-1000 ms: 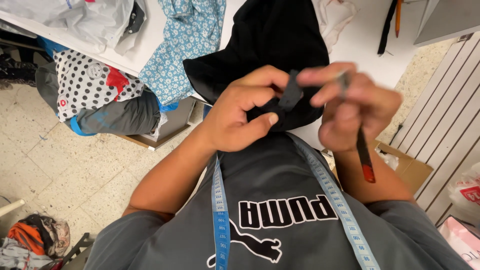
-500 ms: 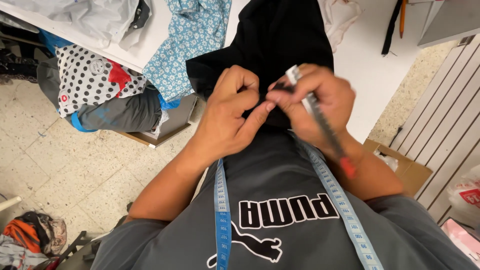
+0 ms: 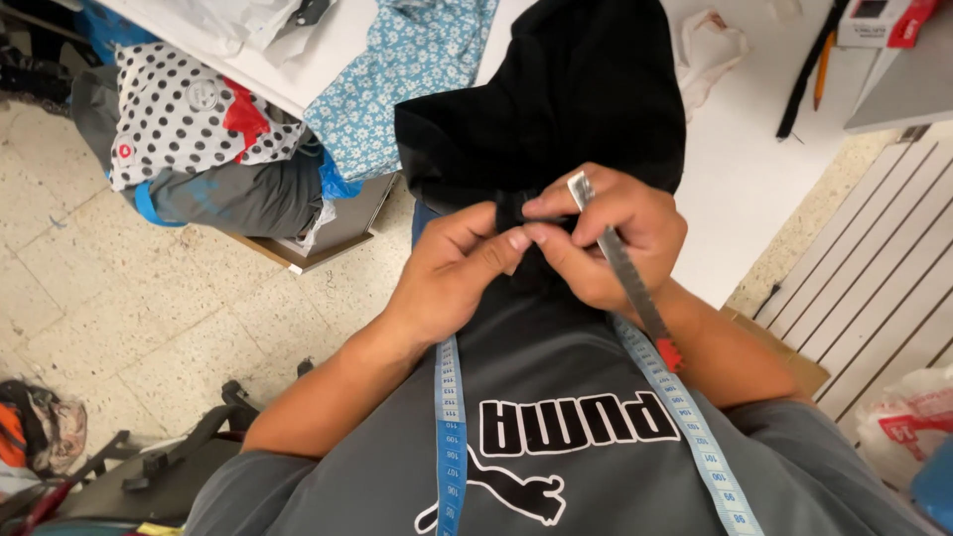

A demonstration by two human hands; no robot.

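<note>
Left hand point(image 3: 452, 268) pinching black cloth point(image 3: 556, 89), right hand point(image 3: 611, 238) pinching same cloth and gripping metal tool point(image 3: 620, 263), blue tape measure point(image 3: 449, 427) around neck, white table point(image 3: 745, 169) beyond

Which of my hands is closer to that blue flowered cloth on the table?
Left. The left hand sits just below and right of the blue flowered cloth; the right hand lies farther right, on the black fabric.

Since a second ago, the left hand point(image 3: 452, 273) and right hand point(image 3: 611, 238) have closed together, fingertips meeting on the black cloth point(image 3: 556, 89). The metal tool point(image 3: 620, 268), formerly hanging downward, now lies slanted across the right hand.
</note>
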